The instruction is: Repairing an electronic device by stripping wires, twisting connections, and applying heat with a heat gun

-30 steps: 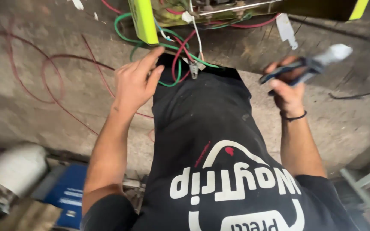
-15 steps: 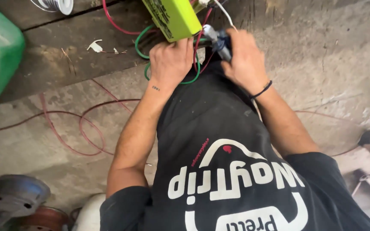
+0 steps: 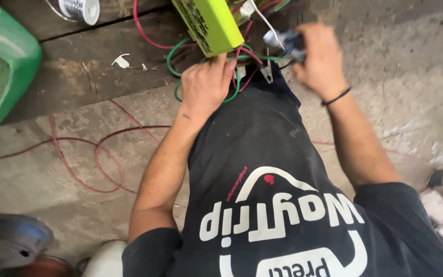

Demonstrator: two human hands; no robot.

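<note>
Shifted right since the earlier view: right hand (image 3: 320, 56), now blurred, grip closed on a small grey-blue tool (image 3: 283, 40). Left hand (image 3: 206, 84) pressing green and red wires (image 3: 234, 77) below the lime-yellow plastic box (image 3: 208, 23), far centre. Wiring apparently unfinished, loose ends showing.

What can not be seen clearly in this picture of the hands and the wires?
Head view only:
- Right hand: motion-blurred; the grey-blue tool it holds cannot be identified.
- Left hand: fingertips hidden among green and red wires.
- Yellow-green box: top cut off by the frame edge.
- Wire spool: cut off too.
</note>
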